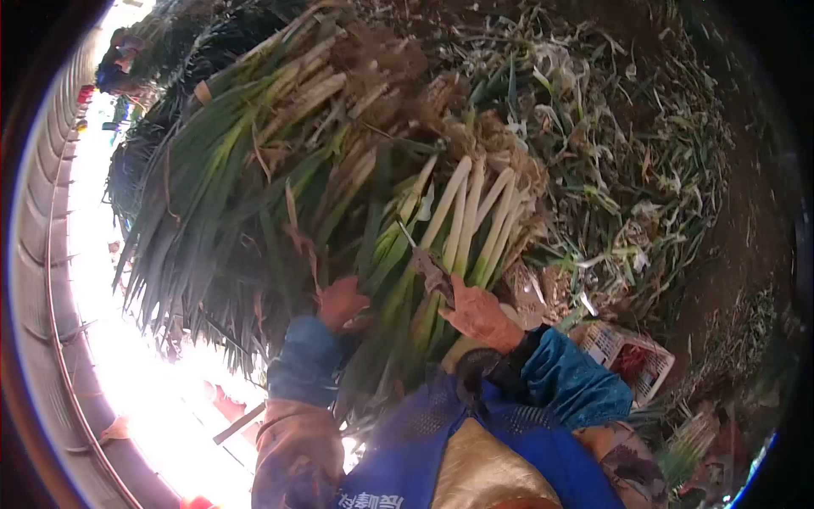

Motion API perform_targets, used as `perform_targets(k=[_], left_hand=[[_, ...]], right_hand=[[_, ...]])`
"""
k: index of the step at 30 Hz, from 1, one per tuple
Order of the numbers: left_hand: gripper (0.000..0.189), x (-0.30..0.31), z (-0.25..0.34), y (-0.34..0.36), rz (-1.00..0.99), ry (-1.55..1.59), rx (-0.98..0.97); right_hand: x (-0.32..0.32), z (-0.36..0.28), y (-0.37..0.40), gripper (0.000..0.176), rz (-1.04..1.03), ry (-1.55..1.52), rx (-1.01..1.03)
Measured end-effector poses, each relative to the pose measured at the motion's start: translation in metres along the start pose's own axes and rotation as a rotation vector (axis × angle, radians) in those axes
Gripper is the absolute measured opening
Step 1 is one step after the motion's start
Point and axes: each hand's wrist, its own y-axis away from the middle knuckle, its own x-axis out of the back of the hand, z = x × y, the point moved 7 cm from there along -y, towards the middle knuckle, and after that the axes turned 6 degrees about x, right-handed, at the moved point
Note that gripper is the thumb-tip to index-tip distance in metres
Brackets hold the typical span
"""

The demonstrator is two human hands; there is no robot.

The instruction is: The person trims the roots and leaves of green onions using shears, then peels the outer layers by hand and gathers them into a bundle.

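Note:
Several cleaned leeks (pixel 466 212) with white stems lie side by side on the pile, their roots toward the upper right. My right hand (pixel 482 317) is closed on a knife (pixel 431 270), whose handle looks wrapped in grey-brown material. Its thin blade points up and left over the stems. To the left, my left hand (pixel 342 303) is closed around green leek leaves (pixel 373 293); its fingertips are partly hidden. Beyond both hands spreads a large heap of untrimmed leeks (pixel 229 161), with dry outer leaves and soil on the roots.
Stripped leaves and peelings (pixel 593 161) cover the ground at the right. A white plastic crate (pixel 640 360) with something red inside sits beside my right sleeve. Another person (pixel 123 64) is at the far upper left. A ribbed wall (pixel 42 254) runs along the left.

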Motion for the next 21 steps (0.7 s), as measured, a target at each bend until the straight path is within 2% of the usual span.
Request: perform_targets(k=[6,12,15,18,20,21], left_hand=[[0.039,-0.012,0.014,0.075,-0.112,0.059,0.11],[0.042,-0.039,0.025,0.118,-0.189,0.157,0.028],[0.038,-0.056,0.026,0.117,-0.171,0.251,-0.156],[0.026,-0.044,0.035,0.094,-0.078,0.047,-0.11],[0.016,-0.025,0.035,0.06,0.288,0.242,-0.251],[0.013,-0.019,0.041,0.033,0.288,0.246,-0.225]], right_hand=[[-0.004,0.012,0.015,0.071,0.002,0.058,-0.092],[-0.018,0.011,0.034,0.069,-0.248,-0.029,-0.29],[-0.015,0.04,0.028,0.066,-0.262,-0.005,-0.376],[-0.006,0.05,0.022,0.063,-0.211,-0.015,-0.41],[-0.013,0.044,0.024,0.064,-0.151,0.019,-0.273],[-0.014,0.04,0.023,0.065,-0.117,0.037,-0.201]])
